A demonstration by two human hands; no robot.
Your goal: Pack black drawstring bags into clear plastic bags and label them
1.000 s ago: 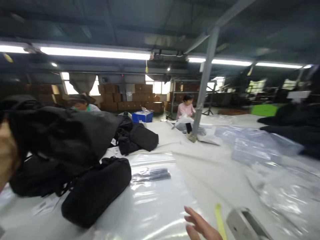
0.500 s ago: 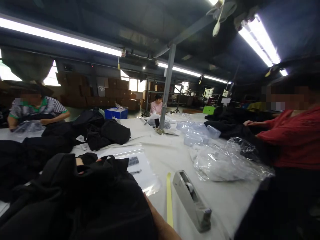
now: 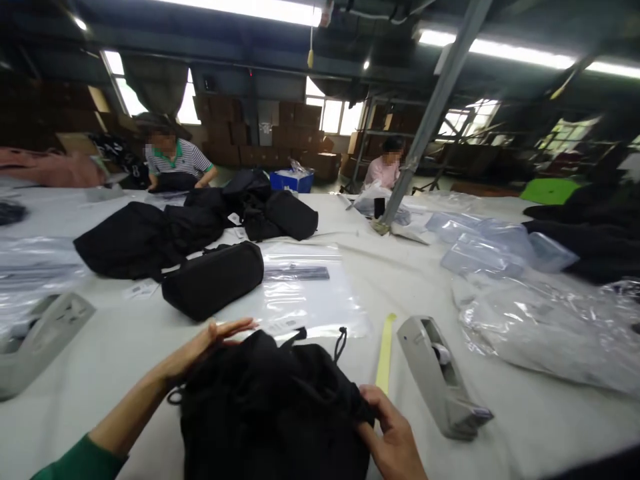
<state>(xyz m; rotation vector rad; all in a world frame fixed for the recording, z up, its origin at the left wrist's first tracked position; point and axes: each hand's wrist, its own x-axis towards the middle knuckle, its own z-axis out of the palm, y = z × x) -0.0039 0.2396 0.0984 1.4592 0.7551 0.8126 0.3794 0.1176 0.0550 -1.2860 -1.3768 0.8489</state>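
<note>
A black drawstring bag (image 3: 273, 407) lies on the white table (image 3: 125, 340) right in front of me. My left hand (image 3: 207, 347) rests flat against its far left side, fingers stretched out. My right hand (image 3: 393, 440) pinches the bag's right edge between thumb and fingers. A drawstring cord (image 3: 341, 339) sticks up from the bag's top. Beyond it lies a clear plastic bag (image 3: 310, 300) holding a dark strip, and a rolled black bag (image 3: 213, 280) to its left.
A grey tape dispenser (image 3: 440, 377) and a yellow strip (image 3: 385, 353) sit right of the bag; another dispenser (image 3: 37, 333) is at left. Black bags (image 3: 150, 233) are piled beyond. Plastic bags (image 3: 540, 327) cover the right side. Two people work at the far side near a slanted post (image 3: 430, 120).
The view swung back down and left. The black bag, held up close to the camera before, now lies on the table with both my hands on its sides.
</note>
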